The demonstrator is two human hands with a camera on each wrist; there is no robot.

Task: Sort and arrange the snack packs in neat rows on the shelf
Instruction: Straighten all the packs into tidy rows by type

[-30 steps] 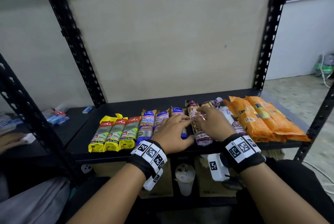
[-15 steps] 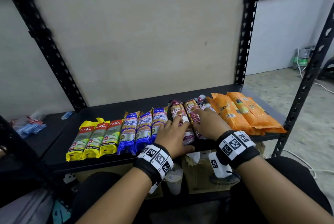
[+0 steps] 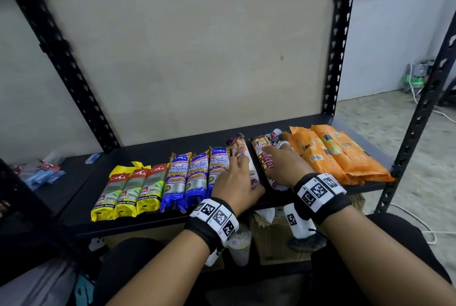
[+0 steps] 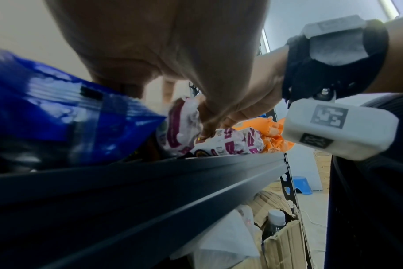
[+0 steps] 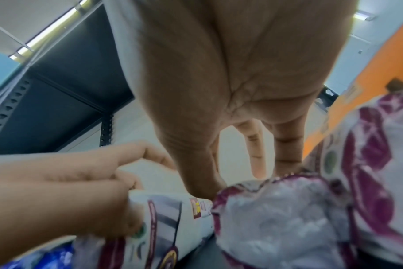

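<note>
**shelfwatcher:** Packs all sit in one row along the front of the black metal shelf (image 3: 153,155). From the person's left: three yellow-ended green plastic packs (image 3: 128,189), three blue plastic packs with white lettering (image 3: 195,177), then white-and-maroon plastic packs, then orange plastic packs (image 3: 328,155) at the far right.

**rowcount22:** what are the hands doing?

**shelfwatcher:** Left hand (image 3: 234,182) lies palm down on the leftmost white-and-maroon pack (image 3: 243,150), just beside the last blue one. In the right wrist view its fingers (image 5: 117,183) curl over that pack's top and side, so it grips it. Right hand (image 3: 281,165) rests on the next white-and-maroon pack (image 3: 262,157), the one printed with "draw string". Its fingers (image 5: 288,145) look straight, pressing down on the wrapper rather than wrapping it, and the thumb touches the pack's near end.

**rowcount22:** gap between those two?

**shelfwatcher:** Yep, a dark strip of bare shelf shows between them. A third white-and-maroon pack (image 3: 277,138) peeks out past the right hand, touching the orange ones.

**rowcount22:** anything else around?

**shelfwatcher:** Cardboard box (image 4: 285,247) and a capped bottle (image 4: 275,223) under the shelf.
</note>
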